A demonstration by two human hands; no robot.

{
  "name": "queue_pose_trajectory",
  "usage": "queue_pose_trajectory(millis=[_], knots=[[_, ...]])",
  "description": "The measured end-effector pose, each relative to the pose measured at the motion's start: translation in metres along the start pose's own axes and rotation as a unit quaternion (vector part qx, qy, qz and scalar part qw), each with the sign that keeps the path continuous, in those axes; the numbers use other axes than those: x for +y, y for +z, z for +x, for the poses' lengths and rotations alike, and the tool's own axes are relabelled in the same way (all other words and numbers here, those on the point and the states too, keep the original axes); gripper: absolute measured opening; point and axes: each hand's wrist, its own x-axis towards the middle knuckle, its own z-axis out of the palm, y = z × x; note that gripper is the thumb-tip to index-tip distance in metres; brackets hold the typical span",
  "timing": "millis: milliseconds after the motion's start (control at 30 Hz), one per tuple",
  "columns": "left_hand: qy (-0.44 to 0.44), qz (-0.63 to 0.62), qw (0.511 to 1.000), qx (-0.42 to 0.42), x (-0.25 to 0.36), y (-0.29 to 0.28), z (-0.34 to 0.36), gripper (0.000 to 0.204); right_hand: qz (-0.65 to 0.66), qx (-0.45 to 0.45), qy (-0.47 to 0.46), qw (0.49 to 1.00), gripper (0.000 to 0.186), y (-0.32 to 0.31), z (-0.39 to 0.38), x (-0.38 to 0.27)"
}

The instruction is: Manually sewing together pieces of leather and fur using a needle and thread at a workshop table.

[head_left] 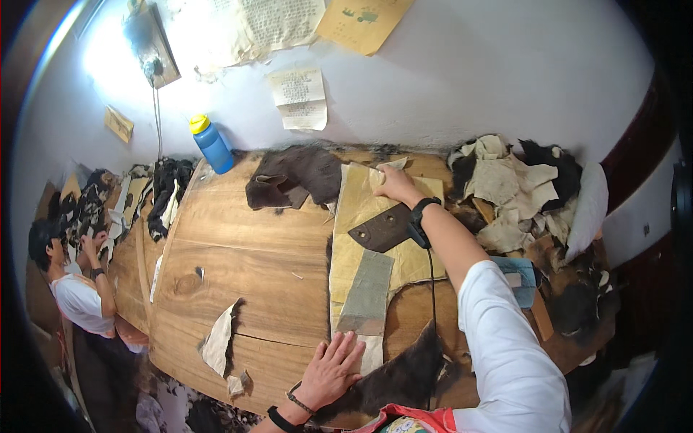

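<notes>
My right hand (393,180) reaches to the top of a yellow sheet (354,202), fingers bent on a pale piece at its edge, thumb apart. A dark brown piece with holes (379,228) lies on the sheet below this hand. My left hand (338,368) is spread at the lower end of a grey strip (364,289), fingertips on its pale lower part. A black fur piece (408,372) lies beside it. A black cord (432,289) runs down from the device on my right wrist.
Wooden table (216,260) carries brown leather (289,180), hide scraps (512,187), a blue-grey item (516,274) and a small white scrap (216,339). A blue bottle (213,148) stands at the back. Another person (79,296) works at the left among fur pieces. A wall bounds the back.
</notes>
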Motion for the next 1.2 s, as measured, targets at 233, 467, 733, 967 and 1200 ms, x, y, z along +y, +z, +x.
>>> queue_pose_trajectory(millis=[233, 467, 733, 967, 1200], knots=[[-0.019, 0.026, 0.999, 0.01, -0.008, -0.022, 0.03, 0.082, 0.013, 0.256, -0.04, 0.966, 0.02, 0.028, 0.011, 0.004], [-0.087, -0.159, 0.96, 0.214, -0.027, -0.036, -0.025, 0.065, 0.09, 0.203, -0.162, 0.961, 0.049, -0.035, -0.082, -0.008], [-0.028, -0.078, 0.986, 0.144, 0.003, 0.012, -0.114, 0.071, 0.028, -0.176, -0.217, 0.96, 0.046, -0.055, -0.45, -0.092], [0.019, -0.06, 0.982, 0.18, -0.035, 0.021, -0.135, 0.04, -0.088, -0.04, -0.193, 0.976, 0.041, -0.014, -0.503, -0.1], [-0.165, -0.092, 0.932, 0.308, -0.049, 0.024, -0.144, 0.027, -0.134, 0.037, -0.202, 0.969, 0.025, 0.0, -0.517, -0.104]])
